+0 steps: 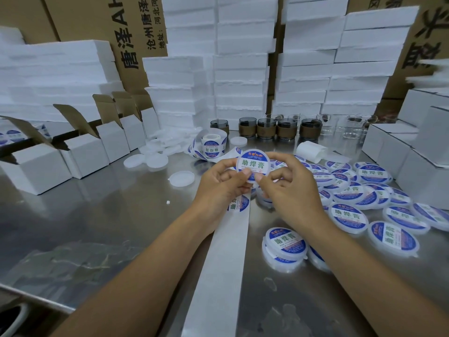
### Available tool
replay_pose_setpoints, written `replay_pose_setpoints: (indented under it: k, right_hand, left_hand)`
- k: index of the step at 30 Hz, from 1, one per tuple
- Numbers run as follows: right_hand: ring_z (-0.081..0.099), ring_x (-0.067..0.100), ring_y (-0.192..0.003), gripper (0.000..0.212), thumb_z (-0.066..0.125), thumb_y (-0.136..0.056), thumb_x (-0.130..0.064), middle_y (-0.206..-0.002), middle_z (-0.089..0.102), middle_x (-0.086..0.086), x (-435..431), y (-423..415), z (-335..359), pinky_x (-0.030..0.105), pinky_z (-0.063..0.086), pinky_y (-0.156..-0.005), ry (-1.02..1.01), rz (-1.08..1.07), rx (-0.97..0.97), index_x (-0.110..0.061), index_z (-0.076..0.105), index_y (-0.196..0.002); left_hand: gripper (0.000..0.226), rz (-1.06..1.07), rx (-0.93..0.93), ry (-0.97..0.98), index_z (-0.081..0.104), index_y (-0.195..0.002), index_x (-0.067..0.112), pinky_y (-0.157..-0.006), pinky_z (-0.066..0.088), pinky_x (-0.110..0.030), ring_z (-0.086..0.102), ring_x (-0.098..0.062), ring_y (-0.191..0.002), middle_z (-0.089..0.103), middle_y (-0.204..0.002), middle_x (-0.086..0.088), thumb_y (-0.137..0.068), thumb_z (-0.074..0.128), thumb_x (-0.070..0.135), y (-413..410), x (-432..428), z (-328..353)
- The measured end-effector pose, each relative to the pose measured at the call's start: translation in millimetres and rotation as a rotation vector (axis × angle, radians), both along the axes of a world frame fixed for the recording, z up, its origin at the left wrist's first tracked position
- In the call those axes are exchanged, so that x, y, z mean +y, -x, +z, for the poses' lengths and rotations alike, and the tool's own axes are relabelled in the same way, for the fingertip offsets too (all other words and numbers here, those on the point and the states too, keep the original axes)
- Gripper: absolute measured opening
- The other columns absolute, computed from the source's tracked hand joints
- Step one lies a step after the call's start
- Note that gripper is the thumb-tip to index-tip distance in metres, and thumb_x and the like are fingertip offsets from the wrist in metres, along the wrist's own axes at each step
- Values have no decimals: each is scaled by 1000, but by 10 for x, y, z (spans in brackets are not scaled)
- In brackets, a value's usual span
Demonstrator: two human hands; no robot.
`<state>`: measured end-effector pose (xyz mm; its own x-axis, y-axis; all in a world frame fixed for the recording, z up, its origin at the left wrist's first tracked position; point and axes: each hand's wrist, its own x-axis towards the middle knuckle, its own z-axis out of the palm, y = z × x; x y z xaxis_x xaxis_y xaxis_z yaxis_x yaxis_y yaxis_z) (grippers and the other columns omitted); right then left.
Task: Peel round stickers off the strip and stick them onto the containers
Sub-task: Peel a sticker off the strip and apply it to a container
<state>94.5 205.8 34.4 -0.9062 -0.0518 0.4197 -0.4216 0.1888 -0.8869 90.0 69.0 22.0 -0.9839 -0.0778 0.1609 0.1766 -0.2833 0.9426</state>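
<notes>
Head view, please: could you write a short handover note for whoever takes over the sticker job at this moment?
Left hand: pinches the held container, thumb on its face.
Right hand: pinches the same container from the other side.
Strip: lies on the table under the left wrist, one sticker showing by that hand; roll behind.
Done: held container is labelled; a pile of labelled containers lies to the right.
Left: bare containers at the left await stickers.

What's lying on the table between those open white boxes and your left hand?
Plain unlabelled lids lie there on the steel table, seen from the head camera.
</notes>
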Motion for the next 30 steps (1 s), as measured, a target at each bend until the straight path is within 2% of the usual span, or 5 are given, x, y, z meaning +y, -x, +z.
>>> replay_pose_setpoints:
  k: [5,10,13,18,30]
  right_hand:
    - [65,9,-60,28,64,-86,-18,-77,65,-1,125,116,-8,12,46,-50,4,-75,13,-39,57,-102]
    - [58,2,-60,36,62,-87,-18,-71,55,-12,351,214,-34,16,44,-60,-192,-332,72,-21,57,-122]
    - [59,18,-76,46,59,-89,-22,-71,52,-13,383,179,-53,40,49,-74,-401,-363,152,-19,47,-133]
    - [57,31,-92,48,53,-91,-27,-95,65,11,454,207,-87,36,43,-71,-554,-468,78,-17,41,-136]
    - [60,28,-84,36,48,-93,-25,-83,67,7,423,152,-48,34,44,-66,-663,-492,100,-19,47,-128]
  left_hand:
    - [24,26,-53,61,65,-96,17,-70,56,-23,69,-16,-78,73,-86,-5,-75,73,9,-25,-66,39]
    - [13,453,15,408,63,-90,13,-76,50,-27,57,-11,-73,63,-80,1,-85,64,2,7,-260,13]
    - [19,707,13,718,62,-101,9,-90,42,-30,56,-20,-97,62,-102,-5,-85,57,1,14,-410,-49]
    - [41,699,-264,1215,50,-130,14,-102,25,-35,33,-32,-126,43,-138,-7,-90,52,20,-10,-531,-136]
    - [21,737,-345,1361,69,-97,23,-82,21,-33,39,-30,-112,62,-114,-4,-90,50,23,1,-556,-139]
